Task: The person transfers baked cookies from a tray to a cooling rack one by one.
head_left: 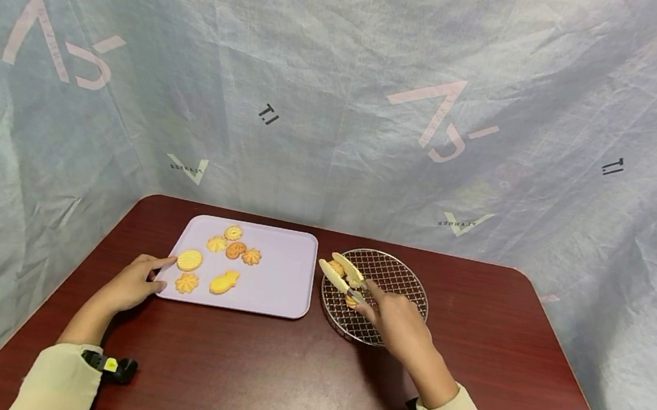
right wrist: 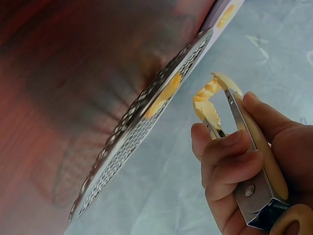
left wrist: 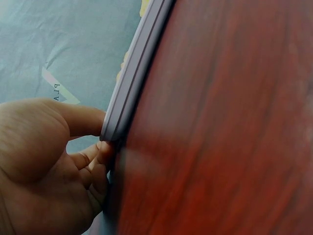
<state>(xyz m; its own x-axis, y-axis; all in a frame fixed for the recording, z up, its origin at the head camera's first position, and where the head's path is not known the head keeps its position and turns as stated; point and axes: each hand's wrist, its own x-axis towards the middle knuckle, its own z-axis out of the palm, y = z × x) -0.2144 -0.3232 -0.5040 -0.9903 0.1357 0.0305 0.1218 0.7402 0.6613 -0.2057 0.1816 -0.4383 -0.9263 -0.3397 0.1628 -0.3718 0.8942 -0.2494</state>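
My left hand (head_left: 134, 285) is at the left edge of a pale lilac tray (head_left: 277, 281), thumb and fingers gripping the rim near its front corner. Several cookies lie on the tray's left half, among them a fish-shaped cookie (head_left: 223, 282) and a round yellow cookie (head_left: 189, 260). In my right hand (head_left: 402, 325) are cream-tipped metal tongs (right wrist: 244, 120), their tips holding a ridged cookie (right wrist: 208, 90). The tongs are above a round wire rack (head_left: 396, 280). Another cookie (right wrist: 165, 95) rests on the rack, partly hidden by the tongs in the head view.
A dark red wooden table (head_left: 256, 375) bears the tray and the rack side by side, with a narrow gap between them. A grey printed cloth (head_left: 341, 110) hangs behind the table and along both sides.
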